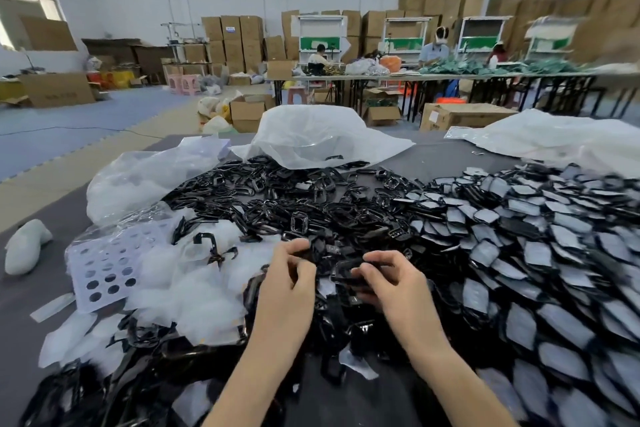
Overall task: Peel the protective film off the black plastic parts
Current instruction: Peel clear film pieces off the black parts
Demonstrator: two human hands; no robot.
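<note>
Both hands work over the middle of a big heap of black plastic parts. My right hand (391, 282) grips a black frame-shaped part (343, 272) with curled fingers. My left hand (289, 274) has its fingers curled at the part's left end; what it pinches there is blurred. To the right lies a wide spread of black parts with grey film on them (526, 246). Bare black frames (298, 198) are piled behind the hands. Peeled film scraps (194, 291) lie in a whitish heap on the left.
A perforated white sheet (104, 263) lies at the left by the scraps. Clear plastic bags (322, 135) sit at the table's far side and right. A white lump (26, 246) rests near the left edge. Other people work at distant tables among cardboard boxes.
</note>
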